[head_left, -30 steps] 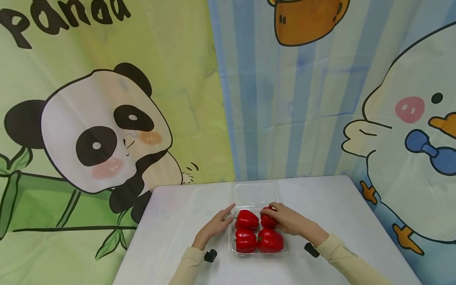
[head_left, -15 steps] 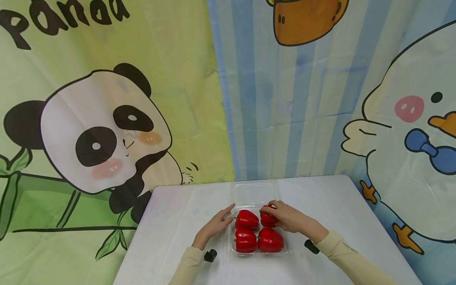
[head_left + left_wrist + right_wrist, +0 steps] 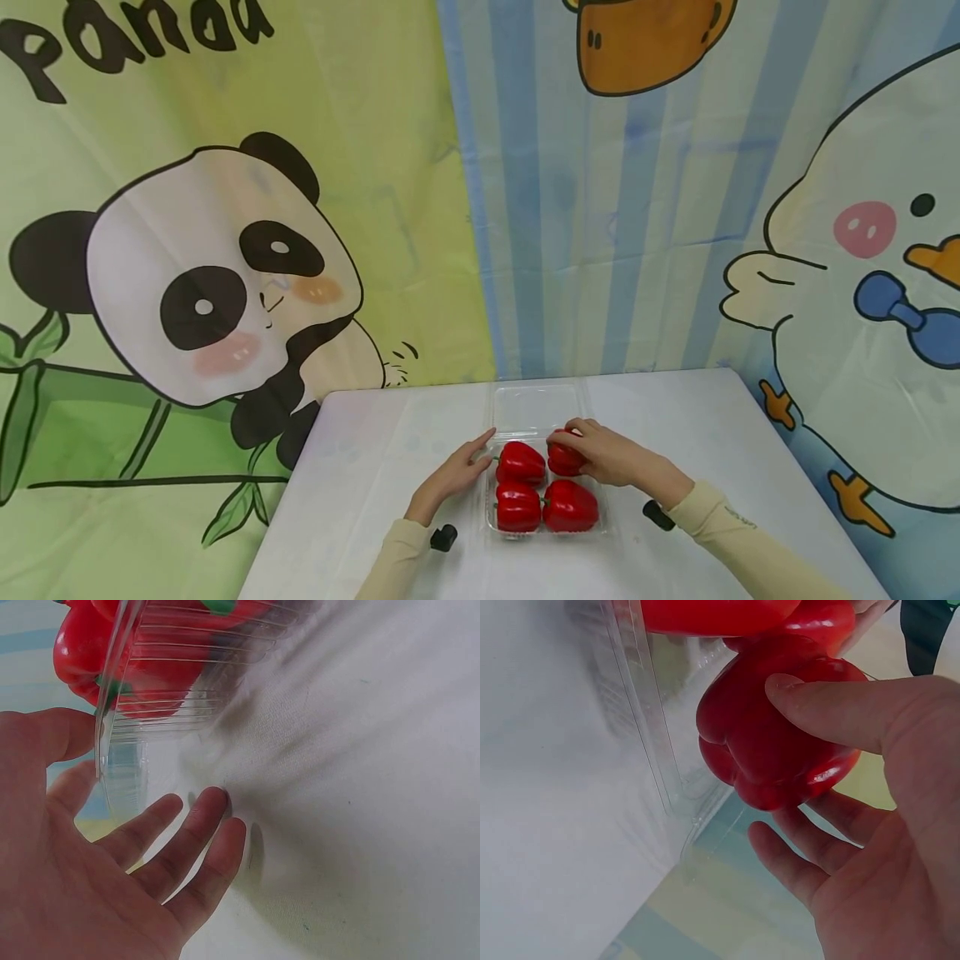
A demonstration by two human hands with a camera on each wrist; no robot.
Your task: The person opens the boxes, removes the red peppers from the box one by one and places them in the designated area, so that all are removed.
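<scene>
Head | rear-right red pepper [image 3: 562,461] | hands [image 3: 613,457] [image 3: 450,476]: right grips it (left well apart)

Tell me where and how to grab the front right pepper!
Probably by its fat middle, from above: the front right pepper lies on its side, stem pointing left towards another pepper, and the clear box is open on top.

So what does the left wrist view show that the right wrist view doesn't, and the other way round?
Only the left wrist view shows the palm of the left hand and green stems.
Only the right wrist view shows the right hand gripping a pepper, thumb against it.
Both show red peppers, the clear box and the white table.
</scene>
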